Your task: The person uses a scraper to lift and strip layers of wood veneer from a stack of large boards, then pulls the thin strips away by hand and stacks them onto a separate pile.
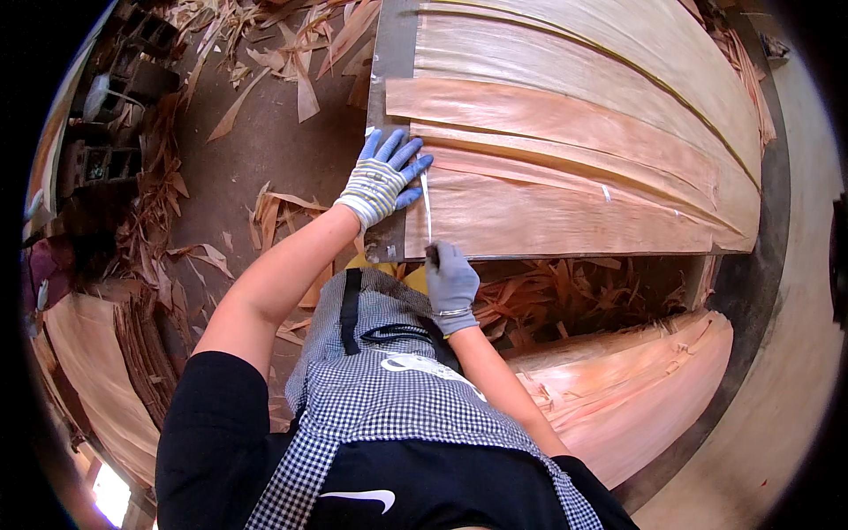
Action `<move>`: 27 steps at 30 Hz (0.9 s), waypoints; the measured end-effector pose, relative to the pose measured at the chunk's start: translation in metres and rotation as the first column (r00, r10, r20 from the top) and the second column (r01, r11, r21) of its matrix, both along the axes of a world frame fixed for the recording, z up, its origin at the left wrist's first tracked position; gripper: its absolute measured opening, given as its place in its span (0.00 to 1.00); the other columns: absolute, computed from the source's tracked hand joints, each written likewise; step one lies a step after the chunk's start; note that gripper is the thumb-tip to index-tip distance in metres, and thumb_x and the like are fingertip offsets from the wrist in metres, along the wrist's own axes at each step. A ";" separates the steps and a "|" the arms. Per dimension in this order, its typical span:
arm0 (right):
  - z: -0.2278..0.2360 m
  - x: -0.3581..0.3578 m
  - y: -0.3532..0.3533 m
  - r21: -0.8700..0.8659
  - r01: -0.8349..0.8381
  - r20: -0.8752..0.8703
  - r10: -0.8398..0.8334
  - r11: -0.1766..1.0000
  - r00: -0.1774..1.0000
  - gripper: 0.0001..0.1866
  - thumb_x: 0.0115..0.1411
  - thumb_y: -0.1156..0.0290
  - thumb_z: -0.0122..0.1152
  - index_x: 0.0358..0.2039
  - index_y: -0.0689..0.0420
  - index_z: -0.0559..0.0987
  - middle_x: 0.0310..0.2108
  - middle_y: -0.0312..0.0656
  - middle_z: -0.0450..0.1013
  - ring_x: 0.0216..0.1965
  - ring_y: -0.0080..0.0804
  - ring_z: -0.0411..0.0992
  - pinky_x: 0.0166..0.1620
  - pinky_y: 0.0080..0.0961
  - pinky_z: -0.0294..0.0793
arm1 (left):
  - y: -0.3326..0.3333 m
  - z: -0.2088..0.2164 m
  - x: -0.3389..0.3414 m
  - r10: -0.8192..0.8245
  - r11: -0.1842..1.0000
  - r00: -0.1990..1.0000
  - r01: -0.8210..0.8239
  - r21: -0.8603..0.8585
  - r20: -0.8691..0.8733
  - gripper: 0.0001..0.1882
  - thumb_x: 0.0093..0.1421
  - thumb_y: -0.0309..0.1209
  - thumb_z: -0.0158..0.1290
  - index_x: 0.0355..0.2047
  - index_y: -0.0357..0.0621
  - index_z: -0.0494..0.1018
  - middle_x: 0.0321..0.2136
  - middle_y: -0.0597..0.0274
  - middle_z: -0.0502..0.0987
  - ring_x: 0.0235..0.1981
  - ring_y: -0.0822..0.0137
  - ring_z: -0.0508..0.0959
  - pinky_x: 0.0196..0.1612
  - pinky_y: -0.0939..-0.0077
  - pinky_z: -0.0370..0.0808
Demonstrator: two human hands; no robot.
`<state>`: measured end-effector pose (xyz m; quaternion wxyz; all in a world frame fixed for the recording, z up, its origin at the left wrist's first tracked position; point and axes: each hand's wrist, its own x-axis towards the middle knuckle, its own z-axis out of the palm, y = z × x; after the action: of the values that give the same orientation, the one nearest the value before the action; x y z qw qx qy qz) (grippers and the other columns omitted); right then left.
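My left hand (385,175), in a blue-tipped glove with a striped back, lies flat with fingers spread at the left edge of a stack of thin wood veneer sheets (548,212). A narrow white strip of tape (427,208) runs from beside its fingers along the veneer toward me. At the near corner of the stack, my right hand (452,284), in a grey glove, is closed on the near end of this strip. Its fingertips look dark. Reddish veneer strips (530,110) lie overlapped on the paler sheets, with small white tape pieces (607,192) on them.
Torn veneer scraps (300,79) litter the floor on the left and under the table edge (393,53). Another veneer stack (636,371) lies low at the near right, and more sheets (97,371) at the left. Dark hollow blocks (106,163) stand at the far left.
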<state>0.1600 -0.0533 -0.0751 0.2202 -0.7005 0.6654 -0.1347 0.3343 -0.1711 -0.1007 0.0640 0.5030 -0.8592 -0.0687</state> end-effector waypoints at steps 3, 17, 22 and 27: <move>-0.005 -0.003 0.005 -0.004 -0.156 -0.192 0.153 0.988 0.969 0.11 0.46 0.68 0.59 0.32 0.49 0.71 0.33 0.39 0.69 0.31 0.39 0.71 0.28 0.33 0.72 | 0.000 0.003 -0.001 -0.010 1.000 1.000 0.010 -0.003 0.007 0.31 0.50 0.49 0.50 0.55 0.59 0.62 0.57 0.60 0.59 0.59 0.52 0.55 0.60 0.48 0.44; -0.033 -0.027 0.021 0.804 0.269 0.351 -0.789 0.530 0.505 0.14 0.56 0.64 0.54 0.33 0.63 0.75 0.26 0.41 0.76 0.19 0.26 0.70 0.22 0.21 0.66 | 0.044 0.002 0.001 -0.366 0.923 0.916 0.380 0.059 -0.164 0.24 0.52 0.37 0.47 0.50 0.46 0.65 0.55 0.56 0.62 0.58 0.58 0.59 0.62 0.58 0.49; -0.013 0.006 0.005 0.921 0.147 0.310 -0.908 0.360 0.281 0.15 0.54 0.60 0.59 0.27 0.61 0.75 0.19 0.39 0.73 0.11 0.22 0.66 0.13 0.18 0.61 | 0.061 0.003 0.005 -0.494 0.852 0.854 0.513 0.104 -0.166 0.26 0.50 0.38 0.48 0.51 0.51 0.64 0.55 0.59 0.61 0.59 0.59 0.57 0.62 0.56 0.47; -0.036 -0.004 0.009 0.773 0.201 0.450 -0.744 0.601 0.494 0.14 0.54 0.61 0.58 0.25 0.61 0.76 0.18 0.42 0.73 0.11 0.30 0.68 0.16 0.24 0.65 | 0.056 0.009 0.000 -0.495 0.845 0.854 0.515 0.140 -0.159 0.25 0.48 0.36 0.51 0.49 0.54 0.66 0.54 0.62 0.63 0.58 0.61 0.58 0.61 0.57 0.50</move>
<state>0.1564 -0.0445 -0.1112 0.6398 -0.2330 0.6936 -0.2351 0.3343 -0.1147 -0.0919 0.0484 0.2577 -0.9464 -0.1886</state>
